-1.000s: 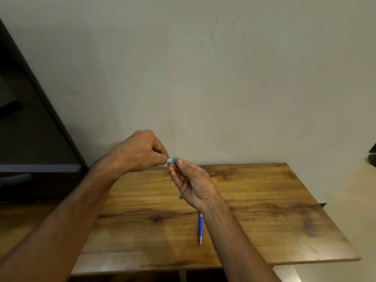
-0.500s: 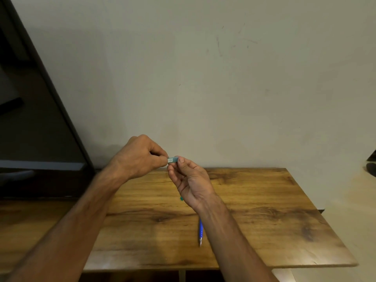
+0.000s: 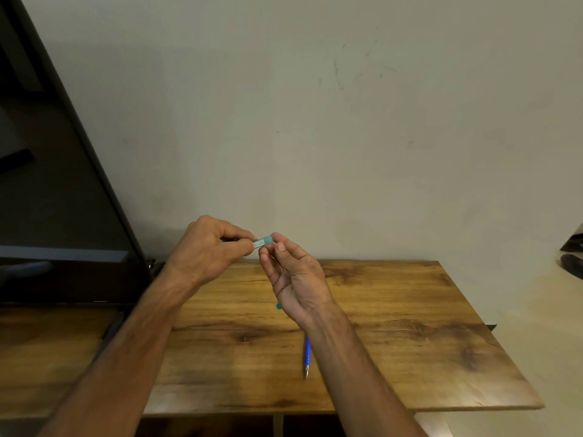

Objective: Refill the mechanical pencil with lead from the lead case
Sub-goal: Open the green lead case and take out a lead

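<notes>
A small teal lead case point(image 3: 263, 241) is held level above the far edge of the wooden table point(image 3: 394, 326). My left hand point(image 3: 206, 249) pinches its left end. The fingertips of my right hand point(image 3: 295, 279) touch its right end, palm turned up. The blue mechanical pencil point(image 3: 307, 356) lies on the table, tip toward me, partly hidden under my right forearm. A tiny teal piece point(image 3: 278, 306), maybe a cap, rests on the table by my right wrist. I see no lead.
A pale wall rises just behind the table. A dark slanted frame and panel point(image 3: 79, 171) stand at the left, with a lower wooden surface point(image 3: 47, 357) beside the table. A dark object point(image 3: 572, 260) sits at the far right edge.
Both hands have drifted slightly left and a little apart, so more of the lead case shows between them. The pencil has not moved.
</notes>
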